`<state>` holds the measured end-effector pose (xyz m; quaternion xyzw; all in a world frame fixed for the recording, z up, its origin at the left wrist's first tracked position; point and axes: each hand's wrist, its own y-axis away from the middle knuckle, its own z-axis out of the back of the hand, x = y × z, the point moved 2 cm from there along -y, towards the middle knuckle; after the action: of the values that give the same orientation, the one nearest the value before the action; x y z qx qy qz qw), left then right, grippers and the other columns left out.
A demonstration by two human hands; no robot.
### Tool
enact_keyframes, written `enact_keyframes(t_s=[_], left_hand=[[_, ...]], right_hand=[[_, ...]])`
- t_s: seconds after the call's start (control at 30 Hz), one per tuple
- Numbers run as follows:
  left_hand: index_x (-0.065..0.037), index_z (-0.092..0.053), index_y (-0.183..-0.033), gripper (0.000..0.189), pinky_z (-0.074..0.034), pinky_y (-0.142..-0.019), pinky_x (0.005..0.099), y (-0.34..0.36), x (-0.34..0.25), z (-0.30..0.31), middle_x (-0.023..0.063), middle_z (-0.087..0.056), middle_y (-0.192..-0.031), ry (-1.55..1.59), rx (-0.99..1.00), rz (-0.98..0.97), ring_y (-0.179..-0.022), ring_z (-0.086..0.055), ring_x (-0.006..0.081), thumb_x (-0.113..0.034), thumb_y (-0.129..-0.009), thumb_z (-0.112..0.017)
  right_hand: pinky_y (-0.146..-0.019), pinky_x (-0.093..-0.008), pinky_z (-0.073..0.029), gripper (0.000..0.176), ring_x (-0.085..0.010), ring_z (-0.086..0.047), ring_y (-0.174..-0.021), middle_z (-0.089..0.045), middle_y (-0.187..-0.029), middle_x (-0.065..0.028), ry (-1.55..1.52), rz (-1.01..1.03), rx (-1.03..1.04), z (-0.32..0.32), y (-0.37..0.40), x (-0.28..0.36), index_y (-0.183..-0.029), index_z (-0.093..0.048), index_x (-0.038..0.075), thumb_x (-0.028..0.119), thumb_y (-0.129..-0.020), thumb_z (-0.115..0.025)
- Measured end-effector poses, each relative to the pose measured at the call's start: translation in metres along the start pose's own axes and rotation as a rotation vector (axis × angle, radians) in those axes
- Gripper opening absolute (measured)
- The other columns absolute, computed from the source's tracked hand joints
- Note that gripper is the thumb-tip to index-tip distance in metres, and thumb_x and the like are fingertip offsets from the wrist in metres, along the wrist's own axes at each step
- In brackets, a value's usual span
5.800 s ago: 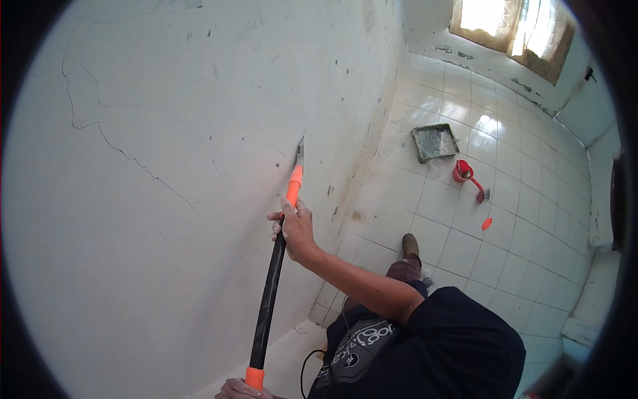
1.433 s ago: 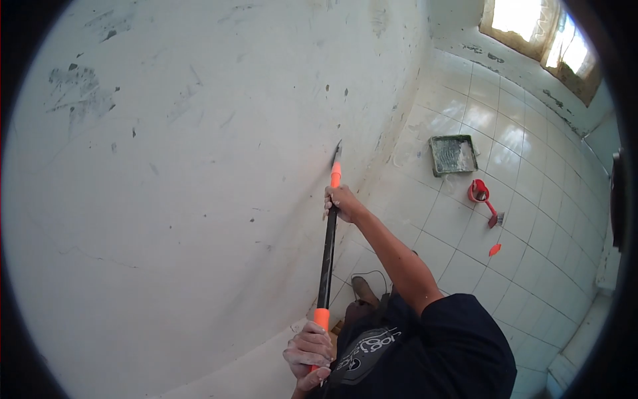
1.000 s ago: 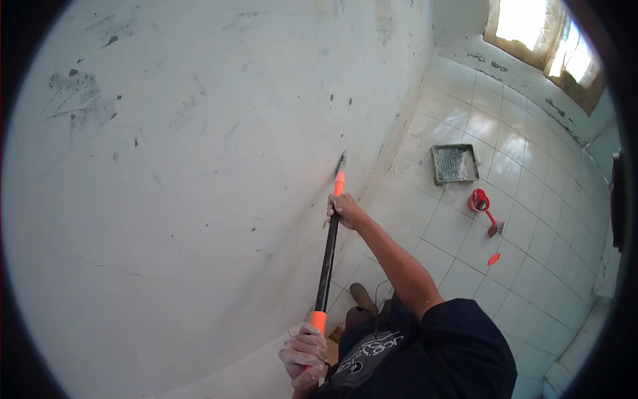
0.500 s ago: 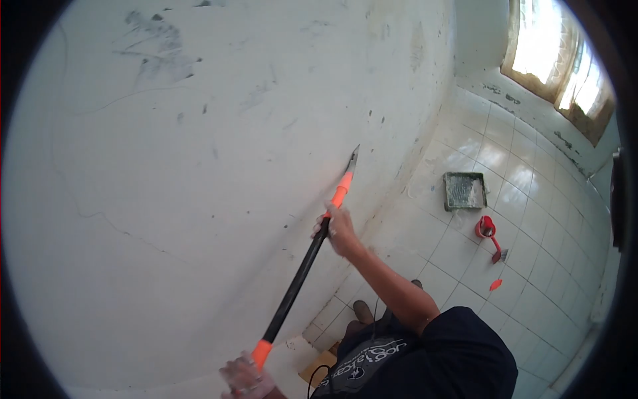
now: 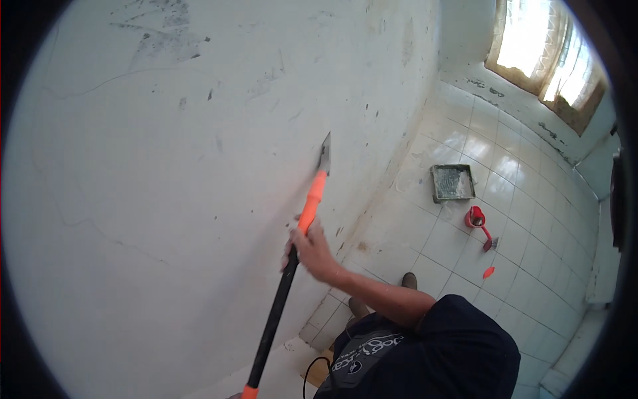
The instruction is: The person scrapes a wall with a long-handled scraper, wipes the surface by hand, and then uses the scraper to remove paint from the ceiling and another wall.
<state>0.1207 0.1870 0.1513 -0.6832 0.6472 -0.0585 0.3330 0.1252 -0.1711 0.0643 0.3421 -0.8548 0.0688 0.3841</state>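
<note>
A long scraper with a black pole [image 5: 274, 322], orange grips and a pointed metal blade [image 5: 325, 154] slants up the white wall [image 5: 166, 199]. The blade lies at the wall surface, its tip pointing up. My right hand [image 5: 311, 251] is closed around the pole just below the upper orange grip, with pale dust on the fingers. Only a sliver of my left hand [image 5: 235, 396] shows at the bottom edge, beside the lower orange grip; its fingers are out of frame. Dark marks and thin cracks run over the wall.
On the tiled floor [image 5: 442, 233] at the right are a dark paint tray [image 5: 453, 182], a red cup [image 5: 474, 217], a red-handled brush [image 5: 488, 241] and a small orange piece [image 5: 489, 272]. My shoes [image 5: 409, 281] are near the wall's base. Curtained windows are at upper right.
The scraper and my right hand have moved left; the blade is slightly higher and the pole more upright. My left hand has slipped mostly below the frame. The view has shifted a little.
</note>
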Motion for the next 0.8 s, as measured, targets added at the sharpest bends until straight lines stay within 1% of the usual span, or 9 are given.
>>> enact_keyframes(t_s=[0.13, 0.2, 0.27, 0.3, 0.37, 0.47, 0.53, 0.6, 0.8], left_hand=[[-0.019, -0.041, -0.054, 0.053, -0.045, -0.059, 0.0271, 0.027, 0.056, 0.001, -0.0046, -0.045, -0.045, -0.210, -0.050, 0.167, -0.043, -0.046, 0.0102, -0.049, -0.094, -0.060], [-0.019, -0.048, -0.061, 0.041, -0.047, -0.071, 0.0318, 0.033, 0.082, 0.000, -0.0030, -0.050, -0.051, -0.506, 0.313, 0.497, -0.051, -0.052, 0.0122, -0.042, -0.090, -0.066], [-0.017, -0.046, -0.063, 0.025, -0.040, -0.081, 0.0359, 0.055, 0.114, 0.009, 0.0015, -0.050, -0.051, -0.412, 0.058, 0.408, -0.049, -0.047, 0.0174, -0.027, -0.077, -0.063], [-0.017, -0.046, -0.063, 0.025, -0.040, -0.081, 0.0359, 0.060, 0.133, 0.000, 0.0015, -0.050, -0.051, -0.412, 0.057, 0.408, -0.049, -0.047, 0.0174, -0.027, -0.077, -0.063], [-0.011, -0.055, -0.065, 0.015, -0.043, -0.087, 0.0406, 0.063, 0.169, -0.025, 0.0100, -0.061, -0.057, -0.283, 0.398, 0.508, -0.053, -0.055, 0.0252, -0.017, -0.073, -0.066], [-0.010, -0.057, -0.066, 0.013, -0.044, -0.085, 0.0413, 0.049, 0.168, -0.047, 0.0108, -0.061, -0.059, -0.257, 0.534, 0.466, -0.053, -0.054, 0.0256, -0.012, -0.070, -0.068], [-0.009, -0.064, -0.083, 0.014, -0.045, -0.089, 0.0424, 0.062, 0.139, -0.046, 0.0096, -0.066, -0.064, -0.477, -0.274, 0.081, -0.065, -0.067, 0.0226, -0.018, -0.072, -0.065], [-0.018, -0.052, -0.068, 0.032, -0.045, -0.079, 0.0346, 0.008, 0.107, -0.069, -0.0013, -0.051, -0.056, -0.124, 0.366, 0.252, -0.058, -0.055, 0.0146, -0.038, -0.088, -0.066], [-0.018, -0.054, -0.071, 0.027, -0.045, -0.078, 0.0340, 0.039, 0.129, -0.077, -0.0017, -0.051, -0.059, -0.189, 0.295, 0.297, -0.057, -0.053, 0.0154, -0.036, -0.085, -0.069]], right_hand=[[-0.050, -0.0410, -0.059, 0.037, -0.0233, -0.061, -0.053, -0.054, -0.075, -0.0116, 0.009, 0.006, -0.060, 0.067, -0.049, 0.036, -0.131, -0.031, -0.002, 0.011, -0.101, -0.047], [-0.051, -0.0411, -0.059, 0.037, -0.0227, -0.061, -0.053, -0.054, -0.075, -0.0109, -0.008, 0.001, -0.077, 0.098, -0.074, 0.057, -0.130, -0.033, -0.002, 0.012, -0.100, -0.048], [-0.051, -0.0413, -0.058, 0.035, -0.0211, -0.060, -0.055, -0.054, -0.076, -0.0091, 0.058, 0.025, -0.071, 0.126, -0.095, 0.065, -0.129, -0.037, 0.000, 0.015, -0.100, -0.050], [-0.053, -0.0413, -0.058, 0.032, -0.0191, -0.060, -0.057, -0.053, -0.076, -0.0074, 0.051, 0.013, -0.076, 0.141, -0.104, 0.071, -0.127, -0.040, 0.003, 0.018, -0.100, -0.052], [-0.055, -0.0416, -0.057, 0.031, -0.0189, -0.060, -0.059, -0.053, -0.077, -0.0066, 0.016, -0.037, -0.115, 0.166, -0.118, 0.084, -0.124, -0.043, 0.004, 0.021, -0.101, -0.055], [-0.056, -0.0424, -0.057, 0.028, -0.0198, -0.061, -0.061, -0.053, -0.078, -0.0068, -0.010, -0.058, -0.099, 0.168, -0.123, 0.085, -0.120, -0.044, 0.005, 0.023, -0.101, -0.056], [-0.057, -0.0435, -0.060, 0.021, -0.0226, -0.064, -0.062, -0.056, -0.078, -0.0094, 0.010, -0.012, -0.034, 0.141, -0.112, 0.078, -0.108, -0.045, 0.003, 0.020, -0.100, -0.055], [-0.057, -0.0421, -0.061, 0.017, -0.0237, -0.065, -0.060, -0.058, -0.077, -0.0113, -0.002, -0.003, -0.060, 0.090, -0.078, 0.086, -0.101, -0.045, 0.001, 0.016, -0.099, -0.053], [-0.056, -0.0392, -0.060, 0.017, -0.0234, -0.067, -0.059, -0.059, -0.072, -0.0124, 0.148, 0.056, -0.033, 0.115, -0.101, 0.092, -0.094, -0.048, -0.002, 0.014, -0.097, -0.052]])
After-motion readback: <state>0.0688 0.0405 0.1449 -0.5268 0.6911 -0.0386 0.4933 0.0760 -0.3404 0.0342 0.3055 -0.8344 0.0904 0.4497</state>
